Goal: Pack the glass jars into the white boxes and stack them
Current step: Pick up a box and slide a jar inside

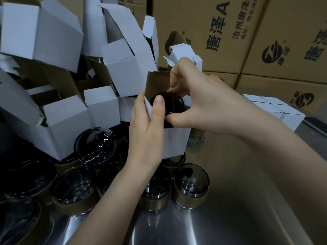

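Note:
My left hand (147, 131) grips an open white box (175, 142) from its left side, thumb over the front rim. My right hand (200, 99) pinches a dark smoked-glass jar (169, 103) that sits partly inside the box's open top. The box's top flap (182, 50) stands up behind my right hand. Several more dark glass jars with tan bands stand on the steel table, one at the right (192, 190), one in the middle (76, 188), and one lies on its side (95, 145).
A heap of open white boxes (122, 61) fills the back left. Closed white boxes (276, 110) are grouped at the right. Large brown printed cartons (247, 32) form a wall behind. Bare steel table surface (238, 209) lies at the front right.

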`<state>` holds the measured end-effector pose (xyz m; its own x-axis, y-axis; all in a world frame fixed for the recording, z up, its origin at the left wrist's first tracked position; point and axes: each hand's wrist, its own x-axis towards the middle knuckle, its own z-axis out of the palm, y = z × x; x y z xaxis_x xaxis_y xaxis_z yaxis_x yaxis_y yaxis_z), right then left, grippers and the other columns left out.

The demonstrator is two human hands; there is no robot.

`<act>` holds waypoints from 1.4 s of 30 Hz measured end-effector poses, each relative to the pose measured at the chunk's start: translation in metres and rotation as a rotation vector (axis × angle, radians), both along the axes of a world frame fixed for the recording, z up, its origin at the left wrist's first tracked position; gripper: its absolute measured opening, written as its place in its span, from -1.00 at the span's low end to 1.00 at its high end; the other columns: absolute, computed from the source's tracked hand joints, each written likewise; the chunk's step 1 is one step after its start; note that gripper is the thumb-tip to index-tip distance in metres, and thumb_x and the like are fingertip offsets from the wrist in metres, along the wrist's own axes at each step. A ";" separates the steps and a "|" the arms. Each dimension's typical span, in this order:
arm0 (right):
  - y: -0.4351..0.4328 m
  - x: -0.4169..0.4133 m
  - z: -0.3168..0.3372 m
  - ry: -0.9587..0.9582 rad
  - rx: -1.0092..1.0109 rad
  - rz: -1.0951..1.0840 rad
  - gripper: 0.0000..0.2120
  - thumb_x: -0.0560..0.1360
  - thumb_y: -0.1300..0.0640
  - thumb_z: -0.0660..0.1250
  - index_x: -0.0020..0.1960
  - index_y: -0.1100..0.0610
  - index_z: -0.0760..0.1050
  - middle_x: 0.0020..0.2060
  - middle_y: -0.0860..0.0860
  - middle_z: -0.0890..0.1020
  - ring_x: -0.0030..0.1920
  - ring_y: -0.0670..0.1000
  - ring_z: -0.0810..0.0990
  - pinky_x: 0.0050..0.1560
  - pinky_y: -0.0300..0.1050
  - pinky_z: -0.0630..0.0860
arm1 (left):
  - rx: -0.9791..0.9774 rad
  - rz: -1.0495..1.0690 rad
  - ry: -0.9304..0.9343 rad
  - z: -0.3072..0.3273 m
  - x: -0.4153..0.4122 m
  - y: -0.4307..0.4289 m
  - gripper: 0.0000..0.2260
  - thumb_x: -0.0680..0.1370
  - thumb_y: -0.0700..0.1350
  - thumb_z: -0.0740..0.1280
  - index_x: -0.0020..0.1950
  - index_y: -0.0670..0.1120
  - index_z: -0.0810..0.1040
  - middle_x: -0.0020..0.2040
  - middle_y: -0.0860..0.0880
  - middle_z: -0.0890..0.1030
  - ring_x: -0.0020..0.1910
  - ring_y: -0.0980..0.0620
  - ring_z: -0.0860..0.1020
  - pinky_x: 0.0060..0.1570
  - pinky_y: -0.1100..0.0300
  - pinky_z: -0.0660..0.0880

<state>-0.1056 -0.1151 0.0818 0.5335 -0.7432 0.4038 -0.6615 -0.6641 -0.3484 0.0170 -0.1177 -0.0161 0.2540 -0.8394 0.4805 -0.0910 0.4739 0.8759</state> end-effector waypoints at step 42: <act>-0.020 0.041 0.021 0.551 0.196 -0.188 -0.62 0.41 0.04 0.50 0.13 0.14 0.49 0.01 0.06 0.60 -0.13 0.01 0.53 -0.35 -0.20 0.36 | 0.075 0.043 -0.015 0.001 0.005 -0.007 -0.37 0.51 0.25 0.02 0.55 0.07 0.25 0.45 0.06 0.39 0.43 0.10 0.34 0.43 -0.05 0.30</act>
